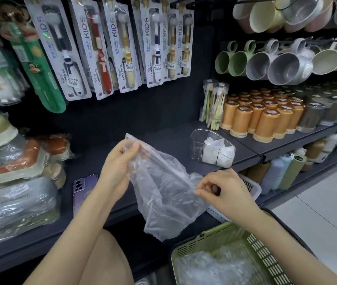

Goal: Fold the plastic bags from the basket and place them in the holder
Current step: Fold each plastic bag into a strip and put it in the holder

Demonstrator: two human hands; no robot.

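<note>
1 clear plastic bag (pixel 163 188) hangs stretched between 2 hands: the left hand (pixel 120 161) pinches its top rim between thumb and fingers, while the right hand (pixel 223 190) nips a lower corner with curled fingertips. The film looks feather-light, limp and slippery, likely to crumple or spring open, so edges and corners seem the surest holds, with each crease pressed flat. Below the right forearm, a green basket (pixel 262 249), cut off by the frame's bottom edge, holds a glinting heap of bags too tangled to count. Beyond the right hand stands the clear holder (pixel 212 149) with white folded pieces, number unclear. A white slatted basket (pixel 252 188) is mostly hidden behind that hand, and a phone (pixel 83 188) lies partly covered beside the left forearm.
</note>
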